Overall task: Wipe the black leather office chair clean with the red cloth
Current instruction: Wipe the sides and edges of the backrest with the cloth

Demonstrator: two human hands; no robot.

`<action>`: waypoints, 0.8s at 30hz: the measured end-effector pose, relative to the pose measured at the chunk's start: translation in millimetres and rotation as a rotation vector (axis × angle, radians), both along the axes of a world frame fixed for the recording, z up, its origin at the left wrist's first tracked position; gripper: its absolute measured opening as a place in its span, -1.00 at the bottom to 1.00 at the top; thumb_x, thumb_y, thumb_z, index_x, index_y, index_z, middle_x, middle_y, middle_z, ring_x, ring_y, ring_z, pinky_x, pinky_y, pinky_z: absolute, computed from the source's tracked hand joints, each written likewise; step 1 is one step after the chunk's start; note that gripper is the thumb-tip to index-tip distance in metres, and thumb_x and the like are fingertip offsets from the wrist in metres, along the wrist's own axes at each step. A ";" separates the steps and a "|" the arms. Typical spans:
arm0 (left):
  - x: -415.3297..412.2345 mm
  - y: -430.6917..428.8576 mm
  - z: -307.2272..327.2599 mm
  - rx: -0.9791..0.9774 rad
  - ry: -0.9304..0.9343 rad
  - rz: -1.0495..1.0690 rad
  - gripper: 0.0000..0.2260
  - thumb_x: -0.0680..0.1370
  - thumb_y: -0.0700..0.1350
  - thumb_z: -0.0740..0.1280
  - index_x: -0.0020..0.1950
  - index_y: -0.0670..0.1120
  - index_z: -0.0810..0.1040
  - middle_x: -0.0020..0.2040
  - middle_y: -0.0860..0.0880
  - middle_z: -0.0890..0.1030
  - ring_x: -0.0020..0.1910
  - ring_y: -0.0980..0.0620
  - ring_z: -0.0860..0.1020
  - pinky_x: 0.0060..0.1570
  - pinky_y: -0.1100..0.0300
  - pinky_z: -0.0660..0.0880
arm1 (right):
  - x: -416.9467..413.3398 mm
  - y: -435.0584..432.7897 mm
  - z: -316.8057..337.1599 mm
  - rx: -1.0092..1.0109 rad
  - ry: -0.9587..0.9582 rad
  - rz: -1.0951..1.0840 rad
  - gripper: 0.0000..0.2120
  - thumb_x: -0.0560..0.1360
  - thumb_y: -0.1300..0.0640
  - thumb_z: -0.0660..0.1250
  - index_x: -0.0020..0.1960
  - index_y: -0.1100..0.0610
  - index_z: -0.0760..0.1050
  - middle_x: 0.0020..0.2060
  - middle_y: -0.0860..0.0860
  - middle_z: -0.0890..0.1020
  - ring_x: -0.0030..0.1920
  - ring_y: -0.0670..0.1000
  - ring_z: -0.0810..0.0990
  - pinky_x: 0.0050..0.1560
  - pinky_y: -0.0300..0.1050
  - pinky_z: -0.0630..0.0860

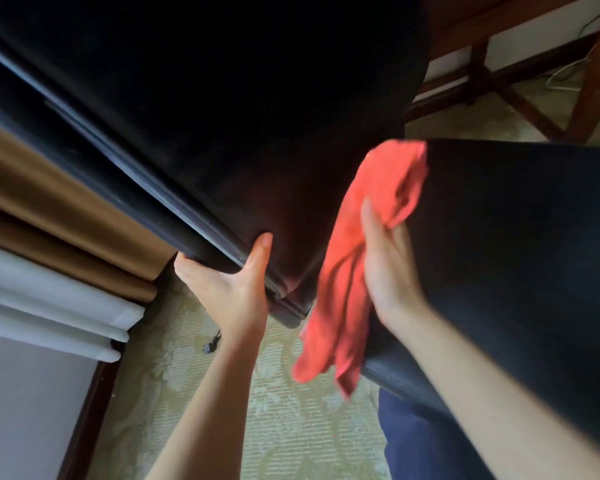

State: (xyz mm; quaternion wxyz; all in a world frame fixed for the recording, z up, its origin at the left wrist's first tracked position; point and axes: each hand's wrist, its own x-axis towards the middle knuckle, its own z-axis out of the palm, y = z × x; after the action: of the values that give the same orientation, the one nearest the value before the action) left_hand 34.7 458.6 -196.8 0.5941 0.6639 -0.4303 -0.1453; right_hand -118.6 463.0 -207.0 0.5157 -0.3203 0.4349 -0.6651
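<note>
The black leather office chair fills the upper half of the head view, its backrest (pixel 222 98) slanting from upper left down to the middle and its seat (pixel 516 237) on the right. My left hand (pixel 232 289) grips the lower edge of the backrest, thumb on the front face and fingers behind. My right hand (pixel 387 265) holds the red cloth (pixel 368 244) against the inner edge of the seat, thumb on the cloth. The cloth hangs crumpled, its tail dangling below the seat edge.
Brown and white curtains (pixel 49 244) hang at the left. A patterned greenish carpet (pixel 291 427) lies below. Dark wooden desk legs and crossbars (pixel 516 95) stand at the upper right, with cables on the floor. A blue trouser leg (pixel 416 445) shows at the bottom.
</note>
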 end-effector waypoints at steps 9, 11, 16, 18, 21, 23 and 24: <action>-2.7 0.6 0.1 -0.010 -0.019 -0.002 -0.30 0.14 0.23 0.43 0.12 -0.06 0.26 0.09 0.01 0.49 0.07 0.06 0.50 0.21 0.03 0.46 | -27.9 -123.8 -51.3 0.043 0.359 -0.158 -0.46 0.62 -0.03 0.07 0.55 -0.03 -0.02 0.53 -0.03 0.03 0.52 -0.08 -0.01 0.45 -0.28 -0.08; -3.2 0.1 -0.8 -0.013 -0.013 -0.010 -0.32 0.16 0.21 0.43 0.11 -0.05 0.25 0.05 0.06 0.49 0.05 0.08 0.51 0.21 0.02 0.47 | -11.4 -131.4 -74.3 0.106 0.344 -0.087 -0.32 0.53 -0.18 0.12 0.55 -0.02 -0.05 0.54 -0.02 0.03 0.52 -0.08 0.00 0.50 -0.20 -0.07; -2.9 -2.1 -2.5 -0.054 0.017 -0.013 -0.31 0.18 0.17 0.44 0.15 -0.10 0.25 0.08 0.03 0.49 0.09 0.06 0.51 0.22 -0.01 0.47 | 14.5 -107.5 -87.4 0.341 0.289 0.048 -0.31 0.53 -0.29 0.07 0.52 0.08 0.17 0.39 0.01 0.40 0.40 0.00 0.35 0.28 -0.43 0.15; -1.4 -2.0 -2.7 -0.055 0.007 -0.011 -0.30 0.18 0.18 0.44 0.17 -0.09 0.25 0.12 -0.01 0.49 0.12 0.04 0.51 0.24 -0.02 0.45 | 22.1 -98.5 -90.5 0.414 0.336 0.086 -0.47 0.62 -0.17 0.03 0.50 0.08 0.22 0.39 0.03 0.40 0.41 0.04 0.32 0.22 -0.40 0.16; -3.2 0.4 -3.0 -0.037 0.007 -0.016 -0.31 0.18 0.20 0.43 0.15 -0.06 0.24 0.08 0.06 0.48 0.07 0.12 0.50 0.22 0.06 0.45 | 35.9 -75.7 -84.6 0.454 0.411 0.198 -0.46 0.63 -0.17 -0.06 0.48 0.11 0.26 0.39 0.08 0.40 0.42 0.07 0.32 0.34 -0.24 0.15; -3.7 2.0 -2.3 -0.025 0.012 -0.018 -0.32 0.16 0.22 0.43 0.12 -0.05 0.23 0.04 0.10 0.46 0.01 0.19 0.48 0.18 0.13 0.45 | 45.5 -53.9 -79.2 0.490 0.410 0.294 -0.48 0.65 -0.11 -0.09 0.48 0.15 0.23 0.40 0.12 0.38 0.42 0.08 0.29 0.20 -0.31 0.10; -3.4 3.0 -1.8 -0.017 0.011 -0.018 -0.31 0.16 0.23 0.43 0.12 -0.04 0.23 0.06 0.08 0.47 0.02 0.18 0.48 0.18 0.12 0.44 | 51.3 -43.1 -77.9 0.495 0.396 0.324 -0.49 0.66 -0.09 -0.10 0.49 0.17 0.20 0.41 0.12 0.36 0.43 0.07 0.27 0.15 -0.31 0.10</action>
State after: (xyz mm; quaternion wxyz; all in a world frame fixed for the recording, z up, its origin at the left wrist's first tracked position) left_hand 31.3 461.6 -198.7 0.6008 0.6542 -0.4340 -0.1507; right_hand -67.4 419.9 -284.9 0.5821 -0.3730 0.6182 -0.3740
